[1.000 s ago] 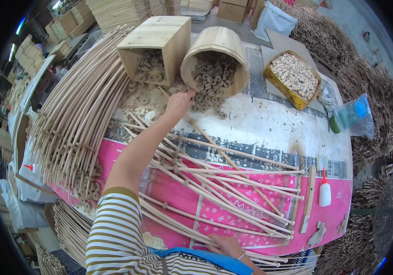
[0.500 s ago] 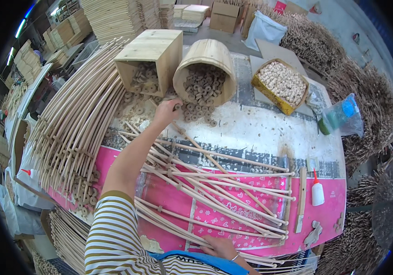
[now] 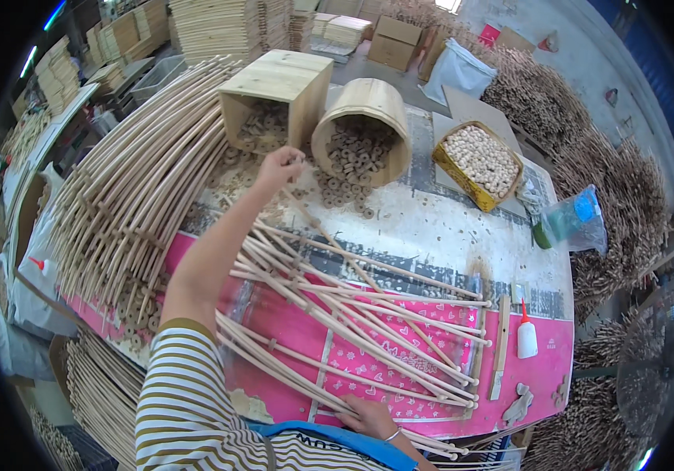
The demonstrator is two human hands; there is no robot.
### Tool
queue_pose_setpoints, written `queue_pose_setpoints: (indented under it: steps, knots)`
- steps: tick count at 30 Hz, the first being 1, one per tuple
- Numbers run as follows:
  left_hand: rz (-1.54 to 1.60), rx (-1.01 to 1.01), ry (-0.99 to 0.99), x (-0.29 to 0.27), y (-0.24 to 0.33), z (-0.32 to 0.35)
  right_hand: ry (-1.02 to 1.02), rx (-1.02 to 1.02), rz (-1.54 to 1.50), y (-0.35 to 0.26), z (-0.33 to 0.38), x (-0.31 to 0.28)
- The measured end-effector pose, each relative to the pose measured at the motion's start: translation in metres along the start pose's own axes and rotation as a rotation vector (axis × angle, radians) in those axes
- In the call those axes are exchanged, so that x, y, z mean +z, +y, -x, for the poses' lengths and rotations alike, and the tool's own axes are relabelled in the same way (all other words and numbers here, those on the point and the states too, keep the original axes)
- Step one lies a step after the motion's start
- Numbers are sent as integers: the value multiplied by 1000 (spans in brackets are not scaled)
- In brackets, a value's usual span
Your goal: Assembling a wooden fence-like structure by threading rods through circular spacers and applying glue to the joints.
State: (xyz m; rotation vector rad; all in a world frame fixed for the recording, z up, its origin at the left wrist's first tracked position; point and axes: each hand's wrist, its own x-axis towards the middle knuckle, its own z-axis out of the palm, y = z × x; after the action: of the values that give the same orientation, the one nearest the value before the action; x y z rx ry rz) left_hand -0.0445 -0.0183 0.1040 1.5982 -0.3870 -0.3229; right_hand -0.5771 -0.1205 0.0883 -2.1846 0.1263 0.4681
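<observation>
A: Because the desk (image 3: 447, 228) is so broad, everything seems laid out around one person, doesn't it?

B: So I'd judge. The big bundle of curved rods (image 3: 148, 157) lies along its left side, mostly running one way, probably so they don't tangle.

A: And the loose rods (image 3: 305, 302)?

B: They cross one another over the pink cover (image 3: 545, 330), knobbed ends to the right, perhaps to keep those ends tidy.

A: Why is the square box (image 3: 305, 94) tipped over?

B: Likely so its mouth faces the worker. The round tub (image 3: 368, 100) beside it lies on its side too, with wooden rings (image 3: 345, 192) spilled before it, easy to reach.

A: The yellow tray (image 3: 462, 184)?

B: Right of the tub, full of pale balls, maybe set clear of the arms.

A: What are the hands doing?

B: The right hand (image 3: 370, 416) curls over the near rods (image 3: 283, 370) by the desk's front edge, presumably steadying them. The left hand (image 3: 280, 166) hangs before the box, its fingertips together.

A: On what?

B: Apparently pinching a small ring (image 3: 298, 159), just left of the tub's mouth; it's too blurred to be certain.
</observation>
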Motion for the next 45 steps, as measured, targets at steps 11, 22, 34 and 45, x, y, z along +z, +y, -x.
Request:
queue_pose_setpoints:
  steps: [11,22,34,45]
  knots:
    - [780,-176,137,-139,63,104,99,125,-203,-10,63,-69]
    - [817,-327,-38,-67,-8,163,371,100,-442,-24,35,-100]
    - [535,-337,-24,-59,8,172,282,81,-403,-19,18,-99]
    - [485,-258,-167,26,38,177,416,-125,-28,-47,-63,-163]
